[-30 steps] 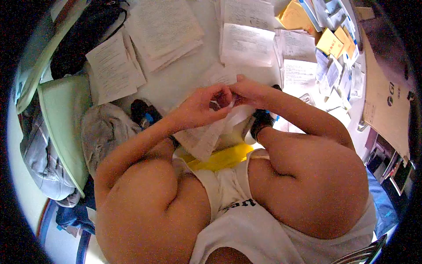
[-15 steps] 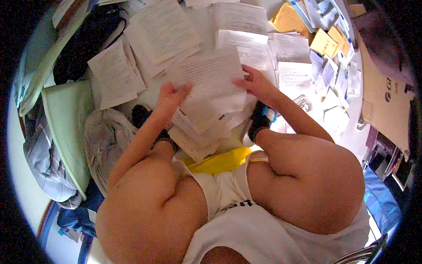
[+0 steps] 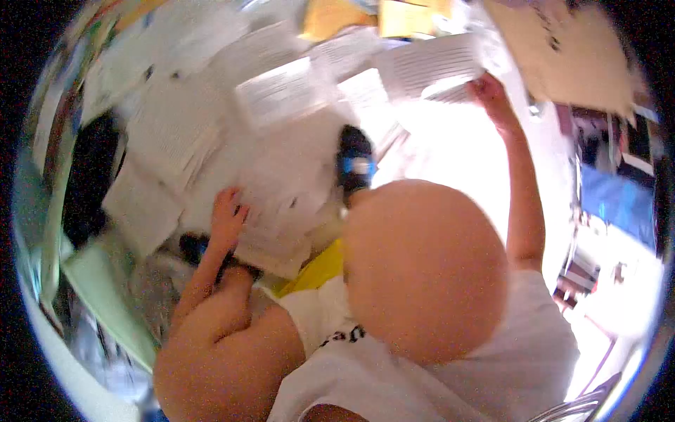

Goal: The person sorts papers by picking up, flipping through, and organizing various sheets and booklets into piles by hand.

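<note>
My right hand [image 3: 490, 95] is stretched far out to the right, its fingers pinching the edge of a printed sheet of paper [image 3: 439, 62]. The sheet is raised over the brightly lit side of the floor, and its lower part catches glare. My left hand [image 3: 228, 214] rests at the left edge of a stack of papers [image 3: 278, 228] between my feet; its fingers are loosely bent and apart, with nothing in them. Motion blur softens the print on the pages. Left of that hand lies another group of sheets [image 3: 144, 200].
More printed sheets [image 3: 278, 91] spread ahead of me, with yellow envelopes [image 3: 408, 19] behind them. A cardboard box [image 3: 562, 60] stands at the upper right. On the left are a black bag [image 3: 91, 183] and a pale green panel [image 3: 105, 295]. A yellow item [image 3: 313, 271] lies close in front of me.
Both hands were on one sheet in the middle; now the left has come off it and dropped lower left, while the right has carried a sheet to the far right. My view has swung right.
</note>
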A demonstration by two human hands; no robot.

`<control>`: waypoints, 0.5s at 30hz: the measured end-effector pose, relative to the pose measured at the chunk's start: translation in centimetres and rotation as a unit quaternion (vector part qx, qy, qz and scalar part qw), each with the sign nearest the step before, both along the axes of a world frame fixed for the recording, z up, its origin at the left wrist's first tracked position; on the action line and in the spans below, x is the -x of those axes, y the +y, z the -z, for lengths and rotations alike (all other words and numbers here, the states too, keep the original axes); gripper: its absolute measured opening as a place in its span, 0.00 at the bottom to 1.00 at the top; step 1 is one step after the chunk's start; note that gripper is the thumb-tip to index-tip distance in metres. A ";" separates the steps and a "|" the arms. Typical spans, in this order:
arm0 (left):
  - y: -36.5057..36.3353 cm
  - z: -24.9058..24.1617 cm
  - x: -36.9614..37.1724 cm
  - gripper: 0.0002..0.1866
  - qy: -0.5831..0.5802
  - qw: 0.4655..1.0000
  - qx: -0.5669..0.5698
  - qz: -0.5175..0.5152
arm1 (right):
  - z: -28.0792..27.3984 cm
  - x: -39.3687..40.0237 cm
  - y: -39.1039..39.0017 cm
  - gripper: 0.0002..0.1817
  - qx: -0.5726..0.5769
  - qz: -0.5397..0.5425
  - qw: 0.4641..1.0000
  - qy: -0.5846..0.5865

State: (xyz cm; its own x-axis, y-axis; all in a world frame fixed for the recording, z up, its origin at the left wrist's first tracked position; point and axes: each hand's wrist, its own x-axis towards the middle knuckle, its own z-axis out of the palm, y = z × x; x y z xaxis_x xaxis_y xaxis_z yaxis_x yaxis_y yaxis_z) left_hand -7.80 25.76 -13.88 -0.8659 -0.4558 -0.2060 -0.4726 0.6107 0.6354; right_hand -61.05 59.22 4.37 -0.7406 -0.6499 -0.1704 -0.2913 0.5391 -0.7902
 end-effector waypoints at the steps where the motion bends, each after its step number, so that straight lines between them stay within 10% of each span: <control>1: -0.7 0.9 -0.2 0.23 -0.020 0.999 -0.046 0.012 | -0.7 2.0 3.7 0.20 -0.167 0.016 0.986 0.014; 9: -0.2 -3.7 1.8 0.18 -0.039 0.998 -0.048 0.011 | 0.6 1.7 18.4 0.31 -0.053 0.092 0.947 -0.302; 15: 0.2 -2.3 0.5 0.21 -0.071 0.981 -0.173 -0.042 | 19.3 1.9 22.3 0.31 -0.194 0.002 0.971 -0.137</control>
